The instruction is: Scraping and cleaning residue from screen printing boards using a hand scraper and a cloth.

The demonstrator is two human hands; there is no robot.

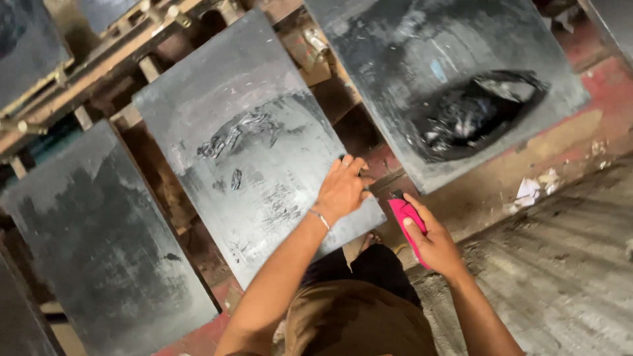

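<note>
My left hand [343,188] lies flat, fingers apart, on the near right corner of a grey, paint-smeared rectangular board [244,138] in the middle of the view. A thin bracelet sits on that wrist. My right hand [432,240] grips a bright pink flat tool [403,214] with a dark tip, held just past the board's right edge, in the gap beside it. Smears of black paint streak the board's middle.
A second grey board [422,46] with a thick black paint blob [471,112] lies to the right. A third board [99,244] lies at left. A wooden and metal frame [99,53] runs behind them. Crumpled paper [534,188] rests on the red-edged floor.
</note>
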